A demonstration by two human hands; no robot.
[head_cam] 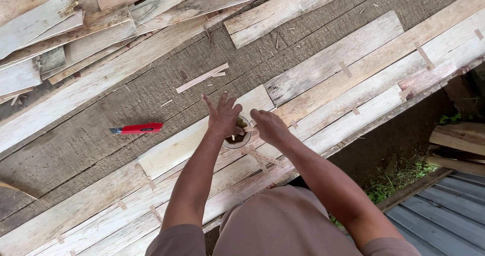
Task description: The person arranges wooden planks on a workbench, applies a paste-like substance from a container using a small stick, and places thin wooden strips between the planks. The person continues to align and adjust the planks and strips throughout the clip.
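Note:
My left hand rests on the rim of a small round container of dark brown paste, fingers spread above it. My right hand pinches a thin wooden stick whose tip points into the container. The container stands on a row of pale wooden slats laid side by side on the rough plank floor. Two crossed thin sticks lie on the slats just below the container.
A red utility knife lies on the dark planks to the left. A loose thin strip lies above my hands. Stacked pale boards fill the upper left. The platform's edge drops off at the right to grass and corrugated sheet.

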